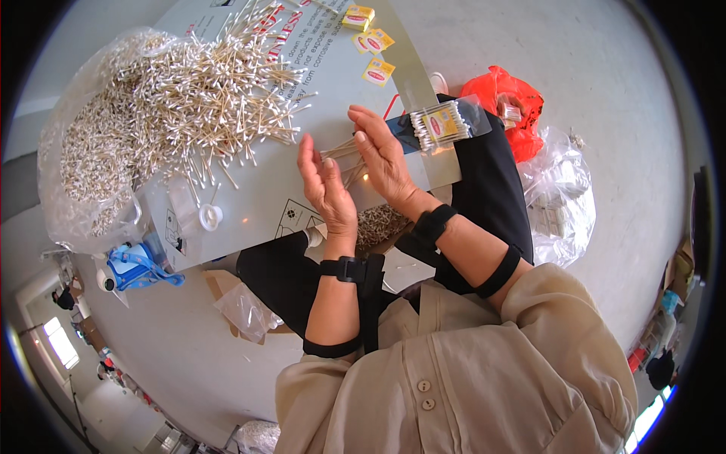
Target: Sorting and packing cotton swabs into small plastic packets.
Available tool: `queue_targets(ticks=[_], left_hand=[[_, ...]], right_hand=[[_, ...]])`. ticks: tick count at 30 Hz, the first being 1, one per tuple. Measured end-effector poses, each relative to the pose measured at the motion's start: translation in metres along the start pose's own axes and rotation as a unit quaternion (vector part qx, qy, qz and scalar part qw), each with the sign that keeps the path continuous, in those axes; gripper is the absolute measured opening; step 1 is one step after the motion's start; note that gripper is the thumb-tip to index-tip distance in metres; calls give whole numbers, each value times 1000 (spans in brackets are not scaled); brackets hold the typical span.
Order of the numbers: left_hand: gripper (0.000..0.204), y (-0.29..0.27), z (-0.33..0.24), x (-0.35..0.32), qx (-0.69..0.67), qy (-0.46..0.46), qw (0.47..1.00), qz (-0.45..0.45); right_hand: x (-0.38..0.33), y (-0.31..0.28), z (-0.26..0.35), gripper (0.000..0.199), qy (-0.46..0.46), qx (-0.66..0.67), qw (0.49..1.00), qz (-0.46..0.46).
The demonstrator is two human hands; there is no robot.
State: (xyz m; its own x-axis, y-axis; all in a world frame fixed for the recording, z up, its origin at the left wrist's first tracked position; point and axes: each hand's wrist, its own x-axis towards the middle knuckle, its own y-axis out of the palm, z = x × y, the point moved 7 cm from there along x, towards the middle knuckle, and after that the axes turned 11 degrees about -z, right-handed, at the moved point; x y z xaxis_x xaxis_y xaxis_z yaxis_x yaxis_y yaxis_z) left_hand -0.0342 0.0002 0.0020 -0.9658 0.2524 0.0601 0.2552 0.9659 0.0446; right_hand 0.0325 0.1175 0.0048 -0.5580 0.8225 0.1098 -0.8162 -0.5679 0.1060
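My left hand (pixel 327 185) and my right hand (pixel 384 157) face each other above the near part of the table, fingers stretched. Between them a small bunch of cotton swabs (pixel 345 151) runs crosswise, its ends at my palms and thumbs; my fingers hide part of it. Just right of my right hand, a clear bag packed with cotton swabs and a yellow label (pixel 441 124) lies at the table's edge. A big heap of loose cotton swabs (pixel 219 91) spills from a clear plastic bag (pixel 57 163) on the left.
Yellow cards (pixel 378 71) and a small stack of them (pixel 358 17) lie on the grey printed tabletop (pixel 253 216). A small white round container (pixel 210 217) stands near its front edge. On the floor at right are a red plastic bag (pixel 495 83) and a clear bag (pixel 560 197).
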Motion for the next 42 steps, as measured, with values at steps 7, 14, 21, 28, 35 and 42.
queue_targets(ticks=[7, 14, 21, 28, 35, 42], left_hand=[[37, -11, -29, 28, 304, 213, 927, 52], [20, 12, -37, 32, 402, 311, 852, 124], [13, 8, -35, 46, 439, 290, 850, 39], [18, 15, -30, 34, 430, 279, 846, 146], [16, 8, -48, 0, 404, 295, 859, 107], [13, 8, -36, 3, 420, 279, 852, 143]], right_hand=[[10, -17, -3, 25, 25, 9, 1000, 11], [10, -16, -4, 26, 53, 31, 998, 28], [12, -19, -8, 24, 62, 21, 998, 13], [13, -22, -13, 19, 74, 74, 994, -27], [15, -18, -13, 23, 92, 68, 993, -3], [13, -17, -14, 21, 106, 111, 988, -16]])
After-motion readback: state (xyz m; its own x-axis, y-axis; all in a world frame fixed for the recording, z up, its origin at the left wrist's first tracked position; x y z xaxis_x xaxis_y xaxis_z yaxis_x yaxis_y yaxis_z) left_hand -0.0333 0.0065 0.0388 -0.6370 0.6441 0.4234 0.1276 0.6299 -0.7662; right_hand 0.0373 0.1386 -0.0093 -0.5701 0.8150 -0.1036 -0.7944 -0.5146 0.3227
